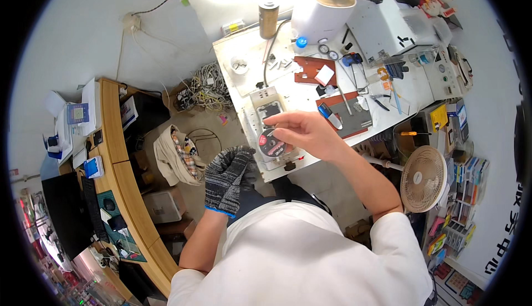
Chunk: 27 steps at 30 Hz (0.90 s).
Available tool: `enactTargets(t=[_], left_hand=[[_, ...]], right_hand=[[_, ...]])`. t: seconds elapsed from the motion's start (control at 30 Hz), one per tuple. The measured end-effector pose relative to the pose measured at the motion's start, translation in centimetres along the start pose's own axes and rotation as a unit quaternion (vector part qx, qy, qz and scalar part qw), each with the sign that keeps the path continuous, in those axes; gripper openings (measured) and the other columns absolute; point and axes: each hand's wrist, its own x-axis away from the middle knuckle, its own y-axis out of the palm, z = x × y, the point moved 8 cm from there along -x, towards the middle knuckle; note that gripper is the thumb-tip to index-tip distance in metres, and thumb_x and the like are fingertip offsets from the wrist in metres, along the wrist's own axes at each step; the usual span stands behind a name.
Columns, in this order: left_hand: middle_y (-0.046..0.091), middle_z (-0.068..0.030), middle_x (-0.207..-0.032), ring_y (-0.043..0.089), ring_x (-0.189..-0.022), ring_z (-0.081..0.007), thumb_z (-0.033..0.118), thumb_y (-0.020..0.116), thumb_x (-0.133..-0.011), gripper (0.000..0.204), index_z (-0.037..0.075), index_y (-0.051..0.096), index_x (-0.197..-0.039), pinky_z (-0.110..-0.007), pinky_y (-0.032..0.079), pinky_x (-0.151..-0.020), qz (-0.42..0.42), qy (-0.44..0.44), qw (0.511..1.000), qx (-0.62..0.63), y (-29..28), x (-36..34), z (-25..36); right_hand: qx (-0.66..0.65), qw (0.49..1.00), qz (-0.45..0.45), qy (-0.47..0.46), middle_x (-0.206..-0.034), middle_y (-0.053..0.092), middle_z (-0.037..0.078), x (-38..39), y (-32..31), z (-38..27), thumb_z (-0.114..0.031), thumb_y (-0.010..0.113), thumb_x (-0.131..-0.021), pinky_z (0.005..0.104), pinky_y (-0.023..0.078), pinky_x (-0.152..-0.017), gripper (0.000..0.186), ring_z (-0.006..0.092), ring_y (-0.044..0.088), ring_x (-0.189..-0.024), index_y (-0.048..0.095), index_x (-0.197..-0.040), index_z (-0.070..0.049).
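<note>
A small bench machine (268, 109) with a metal body stands at the left front corner of the white table. At its near end is a round black-and-red abrasive disc (272, 143). Over the disc's upper edge reaches my bare right hand (306, 132), thumb and index finger stretched out and apart; whether the thumb touches the disc I cannot tell. My left hand (228, 177) wears a grey knitted glove with a blue cuff. It hovers off the table's left edge, close to the disc, its fingers curled together. What they hold, if anything, is hidden.
Pliers (380, 102), a blue-handled tool (330, 116) and brown mats (315, 70) lie on the table (242, 88). A white cylindrical appliance (321, 12) stands at the back. Right of me is a fan (424, 178); to the left, a wooden desk (115, 134) and a coat-draped stool (176, 156).
</note>
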Motion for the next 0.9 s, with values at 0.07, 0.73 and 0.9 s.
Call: enactTargets(t=[0.07,0.73,0.9], left_hand=[[0.062,-0.0025,-0.071,0.055,-0.054,-0.0082,0.016,0.061,-0.089,0.012,0.007,0.064,-0.096,-0.021,0.044,-0.043,0.003,-0.009,1.0,-0.001,1.5,0.8,0.7],[0.065,-0.0055,-0.087,0.058,-0.062,-0.0136,0.052,0.042,-0.093,0.055,0.006,0.055,-0.12,-0.026,0.048,-0.049,-0.132,0.096,0.984,0.073,2.0,2.7,0.6],[0.065,-0.0016,-0.088,0.057,-0.065,-0.0057,0.024,0.055,-0.093,0.027,0.005,0.061,-0.111,-0.019,0.046,-0.053,-0.142,0.106,0.984,-0.003,1.8,5.3,2.2]], right_hand=[[-0.016,0.999,0.039,-0.017,-0.085,0.066,0.003,1.8,-1.9,-0.3,-0.012,0.059,-0.089,0.0202,0.051,-0.06,0.026,0.0054,0.059,-0.069,0.062,-0.112,0.0],[-0.348,0.932,0.064,0.075,-0.093,0.062,0.004,7.8,3.8,0.9,-0.019,0.061,-0.089,0.0228,0.047,-0.063,0.028,0.0097,0.061,-0.077,0.055,-0.111,-0.004],[-0.214,0.967,0.135,0.028,-0.09,0.058,0.001,8.2,6.0,0.2,-0.012,0.062,-0.086,0.0205,0.044,-0.064,0.029,0.0065,0.057,-0.08,0.054,-0.114,-0.004]])
